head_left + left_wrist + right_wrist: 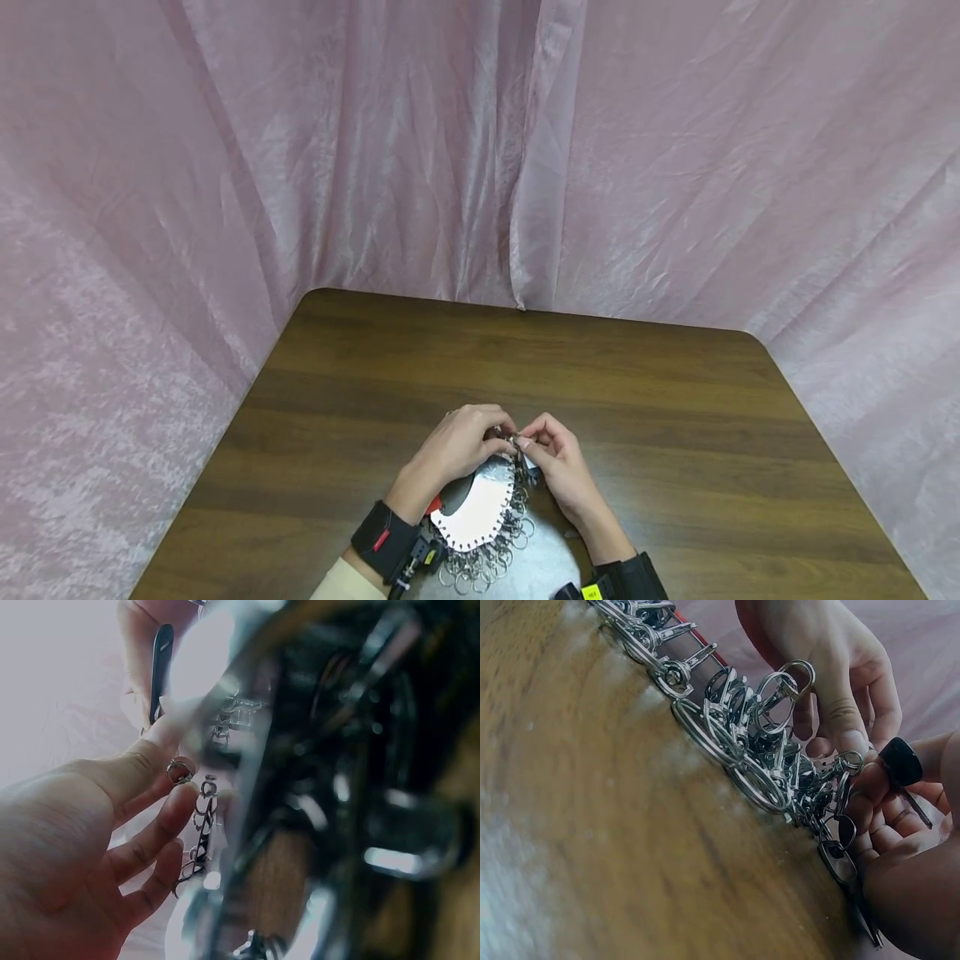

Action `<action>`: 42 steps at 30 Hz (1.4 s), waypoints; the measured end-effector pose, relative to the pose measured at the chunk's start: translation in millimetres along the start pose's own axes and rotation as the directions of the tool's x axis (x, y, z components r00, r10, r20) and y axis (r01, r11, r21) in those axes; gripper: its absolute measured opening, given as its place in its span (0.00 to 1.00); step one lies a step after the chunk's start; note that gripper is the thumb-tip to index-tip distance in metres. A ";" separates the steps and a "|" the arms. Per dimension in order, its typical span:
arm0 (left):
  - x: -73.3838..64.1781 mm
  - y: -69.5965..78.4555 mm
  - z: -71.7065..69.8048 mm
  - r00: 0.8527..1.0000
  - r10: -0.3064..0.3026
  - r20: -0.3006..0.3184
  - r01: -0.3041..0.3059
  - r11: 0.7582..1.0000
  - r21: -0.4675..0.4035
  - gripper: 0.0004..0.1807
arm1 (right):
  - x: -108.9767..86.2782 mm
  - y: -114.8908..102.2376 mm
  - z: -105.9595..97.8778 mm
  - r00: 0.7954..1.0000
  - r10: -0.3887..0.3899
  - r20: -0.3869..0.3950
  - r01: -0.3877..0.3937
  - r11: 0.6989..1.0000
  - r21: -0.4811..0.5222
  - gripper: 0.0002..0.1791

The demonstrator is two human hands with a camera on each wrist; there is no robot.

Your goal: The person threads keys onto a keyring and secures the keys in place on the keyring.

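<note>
Here we are, both hands busy at the far end of a shiny silver, crescent-shaped metal plate (483, 500) fringed with looped metal rings and clips (472, 569). The plate sits low over the brown wood-grain table (360, 375), just below the left fingertips and to the near side of them.

The left hand (468, 437) has thumb and fingers closed together on the upper cluster of rings. The right hand (561, 468) meets it tip to tip, thumb and forefinger narrowed on what looks like a slim metal key with a black head (901, 761); exactly where the pads touch is partly hidden. A second key, all metal (845, 871), dangles from a ring just beneath the right fingers.

Trouble here? A small ring could spring out of the pinch if a thumb slides off, and the crowded clips could snag each other if the right hand tugs sideways. Were the left hand to ease its hold, the plate might swing or dip.

And the plate's lie: its long axis slants from beside the left wrist up to the meeting fingertips, ringed outer edge facing the person and the right forearm, hollow side towards the left hand.
</note>
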State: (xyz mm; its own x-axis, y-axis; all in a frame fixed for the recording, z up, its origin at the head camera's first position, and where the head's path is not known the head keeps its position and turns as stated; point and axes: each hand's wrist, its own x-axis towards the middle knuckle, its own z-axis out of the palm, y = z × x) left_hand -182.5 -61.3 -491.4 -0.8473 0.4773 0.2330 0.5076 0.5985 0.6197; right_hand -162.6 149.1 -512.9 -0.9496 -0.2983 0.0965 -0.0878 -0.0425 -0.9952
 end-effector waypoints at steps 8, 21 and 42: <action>0.1 0.8 -0.8 1.000 -0.008 0.002 0.008 1.000 -0.005 0.08 | 1.1 -2.2 0.3 1.000 0.001 0.007 -0.001 1.000 -0.002 0.09; 0.8 0.7 -0.6 1.000 -0.004 0.019 0.004 1.000 -0.005 0.10 | -0.3 -6.0 4.0 0.998 0.040 -0.052 -0.040 0.999 0.001 0.08; 0.0 0.4 -0.5 0.999 -0.022 0.025 0.022 1.000 -0.021 0.09 | 1.0 -1.8 -1.0 0.999 0.036 0.000 -0.036 0.999 -0.020 0.10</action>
State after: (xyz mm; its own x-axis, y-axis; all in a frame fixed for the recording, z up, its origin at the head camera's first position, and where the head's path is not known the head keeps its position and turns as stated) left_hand -182.4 -61.4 -490.8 -0.8540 0.4800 0.2007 0.4852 0.5957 0.6400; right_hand -163.7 149.9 -511.0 -0.9520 -0.3000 0.0608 -0.0596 -0.0132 -0.9981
